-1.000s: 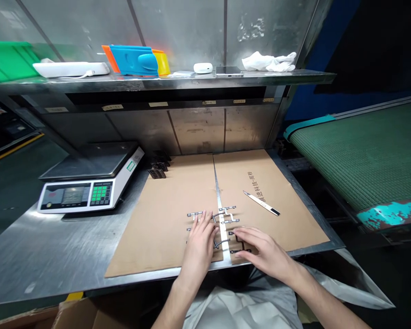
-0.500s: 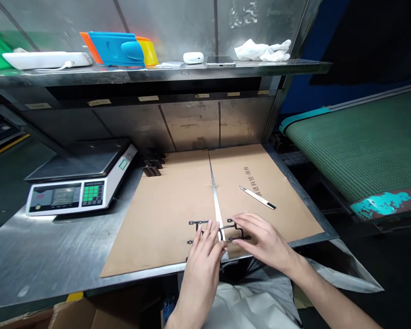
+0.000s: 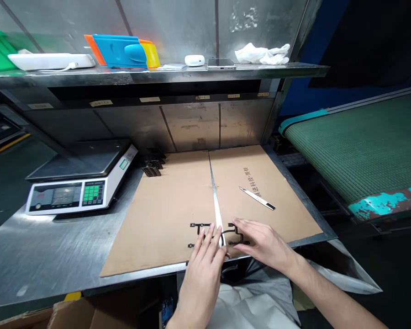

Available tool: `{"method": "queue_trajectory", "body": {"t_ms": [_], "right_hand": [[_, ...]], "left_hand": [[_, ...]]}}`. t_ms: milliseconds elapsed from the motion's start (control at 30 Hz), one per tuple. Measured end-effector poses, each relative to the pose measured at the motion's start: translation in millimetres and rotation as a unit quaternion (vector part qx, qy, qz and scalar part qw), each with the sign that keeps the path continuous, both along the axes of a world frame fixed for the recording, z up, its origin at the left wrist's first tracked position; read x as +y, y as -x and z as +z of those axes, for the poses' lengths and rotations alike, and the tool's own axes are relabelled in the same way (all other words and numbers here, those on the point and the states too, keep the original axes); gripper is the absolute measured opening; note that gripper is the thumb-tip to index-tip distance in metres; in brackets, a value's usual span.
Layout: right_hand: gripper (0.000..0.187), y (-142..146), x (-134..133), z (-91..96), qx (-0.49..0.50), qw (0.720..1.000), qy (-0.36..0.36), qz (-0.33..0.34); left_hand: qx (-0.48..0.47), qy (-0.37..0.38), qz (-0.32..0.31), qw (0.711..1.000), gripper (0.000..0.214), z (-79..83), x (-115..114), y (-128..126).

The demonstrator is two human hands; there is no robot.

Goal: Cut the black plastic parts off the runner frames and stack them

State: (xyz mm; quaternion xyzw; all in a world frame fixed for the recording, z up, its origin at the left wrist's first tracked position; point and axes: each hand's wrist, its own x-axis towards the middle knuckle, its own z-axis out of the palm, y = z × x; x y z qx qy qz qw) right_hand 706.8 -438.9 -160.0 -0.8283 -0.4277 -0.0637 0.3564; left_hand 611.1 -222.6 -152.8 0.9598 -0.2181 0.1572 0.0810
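Observation:
A thin black metal frame part [image 3: 222, 235] lies flat on the cardboard, straddling the white strip along the sheet's seam. My left hand [image 3: 203, 269] rests on its left side, fingers extended and apart. My right hand [image 3: 262, 242] lies over its right side, fingertips touching the curved black wire. The hands partly hide the part's lower edge. A white-handled utility knife [image 3: 256, 198] lies on the cardboard sheet [image 3: 164, 219] beyond my right hand, near printed Chinese characters. Several stacked black parts [image 3: 151, 171] sit at the sheet's far left corner.
A digital weighing scale [image 3: 82, 183] stands on the steel table [image 3: 37, 246] left of the cardboard. A steel shelf [image 3: 157, 75] above holds colored plastic items and a white cloth. A green conveyor belt [image 3: 359, 146] runs along the right. A cardboard box [image 3: 89, 315] sits below the front edge.
The view has shifted slightly, and the glare on the metal part has gone. My hands have drawn closer to the seam, and the part sits lower under them, nearer the table's front edge.

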Motion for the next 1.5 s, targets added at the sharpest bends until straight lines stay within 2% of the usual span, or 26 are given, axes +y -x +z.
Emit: {"method": "queue_trajectory", "body": {"t_ms": [100, 267, 400, 667, 867, 967, 1167, 1333, 1500], "right_hand": [[0.070, 3.5, 4.3, 0.4, 0.037, 0.999, 0.017, -0.018], [0.054, 7.7, 4.1, 11.6, 0.061, 0.998, 0.008, 0.012], [0.054, 9.5, 3.0, 14.6, 0.045, 0.999, -0.007, 0.018], [0.057, 9.8, 3.2, 16.8, 0.060, 0.997, -0.028, 0.029], [0.056, 6.4, 6.3, 10.9, 0.059, 0.997, 0.046, 0.008], [0.056, 4.9, 10.4, 4.4, 0.064, 0.994, 0.088, -0.010], [0.055, 0.1, 13.3, -4.2, 0.069, 0.993, 0.097, -0.016], [0.054, -2.1, 7.1, -1.3, 0.082, 0.994, 0.068, -0.038], [0.054, 4.0, 0.6, 5.4, 0.106, 0.991, -0.021, -0.078]], "left_hand": [[-0.002, -0.005, -0.005, 1.000, 0.036, -0.4, 2.7, 0.3], [-0.022, 0.026, -0.027, 0.999, 0.030, -3.9, 11.8, 1.3], [-0.036, 0.074, -0.032, 0.996, 0.026, -9.6, 16.8, 4.1], [-0.002, 0.157, -0.016, 0.988, 0.021, -18.7, 15.6, 8.1], [-0.009, 0.057, -0.011, 0.998, 0.028, -12.2, 9.6, 1.8], [-0.007, 0.030, 0.004, 1.000, 0.033, -10.4, 3.5, -0.7], [0.025, -0.012, 0.010, 1.000, 0.039, -14.0, -4.9, -5.4], [0.030, 0.036, 0.019, 0.999, 0.035, -11.3, 2.0, -9.9], [0.052, 0.145, 0.045, 0.987, 0.023, -10.1, 20.9, -9.2]]}}
